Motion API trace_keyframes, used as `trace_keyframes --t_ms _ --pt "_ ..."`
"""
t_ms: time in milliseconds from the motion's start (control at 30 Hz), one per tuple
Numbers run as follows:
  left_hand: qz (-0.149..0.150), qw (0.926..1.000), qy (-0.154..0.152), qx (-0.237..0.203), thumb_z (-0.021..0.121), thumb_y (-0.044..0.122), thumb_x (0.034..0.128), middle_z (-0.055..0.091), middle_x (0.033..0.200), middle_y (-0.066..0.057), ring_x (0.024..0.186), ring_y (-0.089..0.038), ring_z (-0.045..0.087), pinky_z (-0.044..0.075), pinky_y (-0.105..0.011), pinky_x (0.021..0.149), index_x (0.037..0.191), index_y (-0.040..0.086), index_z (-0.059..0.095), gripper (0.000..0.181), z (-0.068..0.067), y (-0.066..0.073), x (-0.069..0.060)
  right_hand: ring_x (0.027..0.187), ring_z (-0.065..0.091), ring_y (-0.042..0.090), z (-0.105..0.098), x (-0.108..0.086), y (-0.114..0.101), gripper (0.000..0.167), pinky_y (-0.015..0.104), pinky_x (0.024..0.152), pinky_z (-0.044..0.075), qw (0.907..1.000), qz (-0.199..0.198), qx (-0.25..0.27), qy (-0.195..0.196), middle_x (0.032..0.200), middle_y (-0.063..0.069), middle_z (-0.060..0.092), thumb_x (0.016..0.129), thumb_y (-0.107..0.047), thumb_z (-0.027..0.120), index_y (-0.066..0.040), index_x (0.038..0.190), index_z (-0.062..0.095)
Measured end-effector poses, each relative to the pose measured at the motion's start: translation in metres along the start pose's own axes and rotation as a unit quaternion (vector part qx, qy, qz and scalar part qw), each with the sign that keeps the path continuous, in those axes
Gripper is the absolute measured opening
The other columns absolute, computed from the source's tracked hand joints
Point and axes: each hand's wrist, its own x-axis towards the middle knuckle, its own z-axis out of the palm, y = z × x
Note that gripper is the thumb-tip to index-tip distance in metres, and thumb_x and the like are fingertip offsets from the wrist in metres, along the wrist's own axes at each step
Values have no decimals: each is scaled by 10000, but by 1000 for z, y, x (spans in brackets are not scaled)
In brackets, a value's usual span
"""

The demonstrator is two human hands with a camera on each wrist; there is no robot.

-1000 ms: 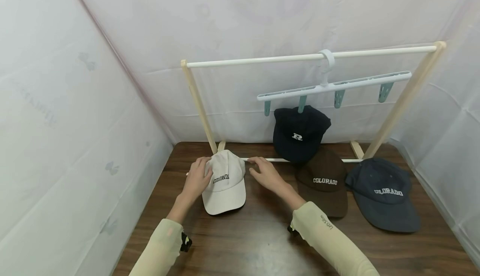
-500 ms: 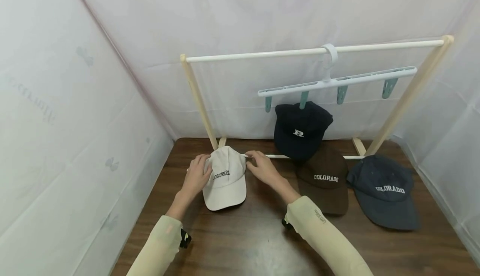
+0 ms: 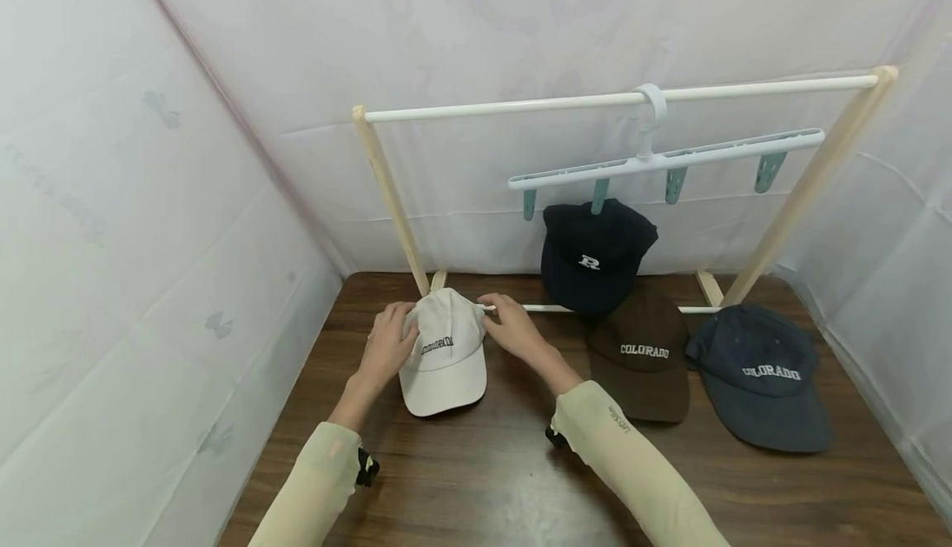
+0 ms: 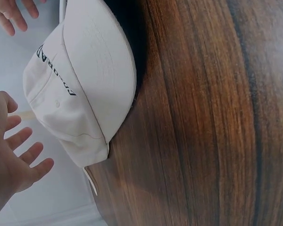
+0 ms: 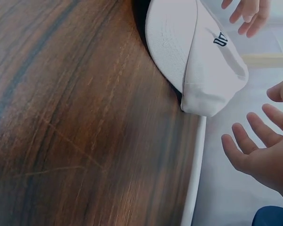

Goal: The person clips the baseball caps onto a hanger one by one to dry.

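A cream cap with dark COLORADO lettering lies on the wooden table, brim toward the person. At its left side is the left hand, fingers spread and relaxed. The right hand stands at the cap's right side with its fingers loosely bent. In the left wrist view a gap shows between the left hand and the cap. The right wrist view likewise shows the right hand apart from the cap, holding nothing.
Behind stands a rack with a white top rail. From it hangs a white hanger with several teal clips; a black cap is below one clip. A brown cap and a dark grey-blue cap lie on the table at the right.
The right hand has moved a little left, closer to the cream cap. The left hand keeps nearly the same place beside it. The view has shifted slightly.
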Motion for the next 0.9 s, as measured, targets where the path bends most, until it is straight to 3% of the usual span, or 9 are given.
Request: trace_keyframes --t_ms 500,767,900 --pt "-174 9997 -87 -162 523 176 1046 497 1452 -209 1351 -437 425 402 -593 1079 1405 9 544 396 -5 -5 4 1265 583 346 9 13 -2 402 429 1025 510 9998 157 109 -101 1430 152 562 1032 -135 576 -49 1424 545" --pt "-330 9984 -213 -398 480 203 1063 481 1493 -199 1396 -421 392 351 -588 1131 1433 26 512 411 -2 -10 8 1316 551 291 14 21 -5 428 402 1052 489 9996 268 7 -131 1434 139 561 1041 -196 568 -63 1446 528" --pt "-429 9976 -271 -467 471 221 1069 472 1503 -197 1405 -421 384 341 -592 1139 1447 32 495 423 -1 -11 8 1337 528 325 15 25 -7 436 423 1069 474 9994 308 44 -145 1426 155 561 1037 -192 563 -51 1447 522"
